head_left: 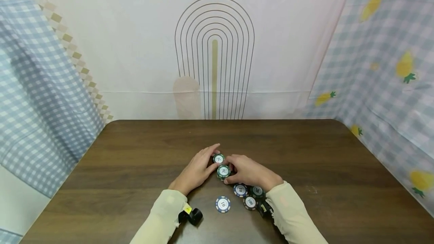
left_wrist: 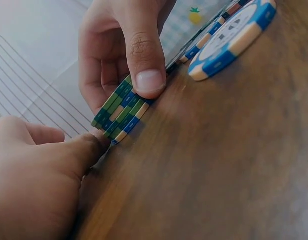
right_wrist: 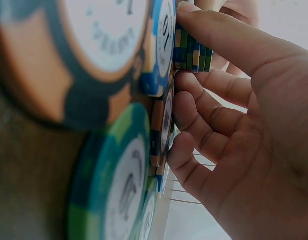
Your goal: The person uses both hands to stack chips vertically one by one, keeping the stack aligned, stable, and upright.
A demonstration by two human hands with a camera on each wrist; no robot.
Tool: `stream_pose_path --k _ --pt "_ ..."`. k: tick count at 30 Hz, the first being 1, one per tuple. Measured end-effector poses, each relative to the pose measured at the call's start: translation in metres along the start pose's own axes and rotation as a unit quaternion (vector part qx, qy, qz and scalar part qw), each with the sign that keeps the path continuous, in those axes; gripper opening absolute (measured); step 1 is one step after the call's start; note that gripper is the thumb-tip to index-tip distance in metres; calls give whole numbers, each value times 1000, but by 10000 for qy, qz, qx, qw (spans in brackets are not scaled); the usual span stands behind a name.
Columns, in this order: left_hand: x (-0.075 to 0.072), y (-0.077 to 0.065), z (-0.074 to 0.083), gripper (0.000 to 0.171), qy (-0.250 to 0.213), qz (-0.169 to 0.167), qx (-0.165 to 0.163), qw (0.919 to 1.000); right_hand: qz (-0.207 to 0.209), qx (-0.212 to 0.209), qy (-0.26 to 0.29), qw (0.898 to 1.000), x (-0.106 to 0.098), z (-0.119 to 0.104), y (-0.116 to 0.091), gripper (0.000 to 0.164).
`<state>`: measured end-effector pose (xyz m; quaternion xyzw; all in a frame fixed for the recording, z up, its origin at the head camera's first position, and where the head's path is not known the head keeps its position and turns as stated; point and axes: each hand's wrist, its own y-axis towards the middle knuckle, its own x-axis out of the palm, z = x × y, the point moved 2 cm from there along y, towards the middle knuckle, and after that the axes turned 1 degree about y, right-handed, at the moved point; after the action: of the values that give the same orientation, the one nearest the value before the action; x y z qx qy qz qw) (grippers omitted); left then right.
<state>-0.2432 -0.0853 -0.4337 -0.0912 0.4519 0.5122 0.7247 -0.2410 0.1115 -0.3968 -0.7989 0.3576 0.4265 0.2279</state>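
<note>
A stack of green-edged poker chips (head_left: 223, 171) stands between the two hands, its top chip marked with a number. Thumb and fingers of the right hand (head_left: 249, 170) are curled round its right side. From the left, the left hand (head_left: 198, 170) touches it with the thumb tip, the fingers reaching round a green poker chip (head_left: 218, 158) just behind. In the left wrist view the chip stack (left_wrist: 119, 112) shows green, blue and cream edges, one blue-and-cream chip at the bottom. The right wrist view shows the stack (right_wrist: 191, 50) beyond the right thumb. Some left fingertips are hidden.
A lone blue-and-white chip (head_left: 223, 204) lies in front of the hands. By the right wrist, a blue chip (head_left: 240, 190), a dark chip marked 100 (head_left: 250, 203) and a green chip (head_left: 257, 191) lie close together. The brown table (head_left: 152, 138) ends at a white cloth backdrop (head_left: 142, 48).
</note>
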Motion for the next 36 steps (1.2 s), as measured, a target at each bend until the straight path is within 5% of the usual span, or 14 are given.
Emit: stream_pose_path --k 6,16,36 --pt "-2 0 -3 66 -247 -43 32 9997 -17 32 38 10000 0 0 0 38" --pt "-9 -3 -6 67 -985 340 -29 9946 -40 120 105 9999 0 -1 -1 38" --pt "-9 -6 -2 66 -1489 369 592 9864 -8 109 225 9997 -2 -2 -2 31"
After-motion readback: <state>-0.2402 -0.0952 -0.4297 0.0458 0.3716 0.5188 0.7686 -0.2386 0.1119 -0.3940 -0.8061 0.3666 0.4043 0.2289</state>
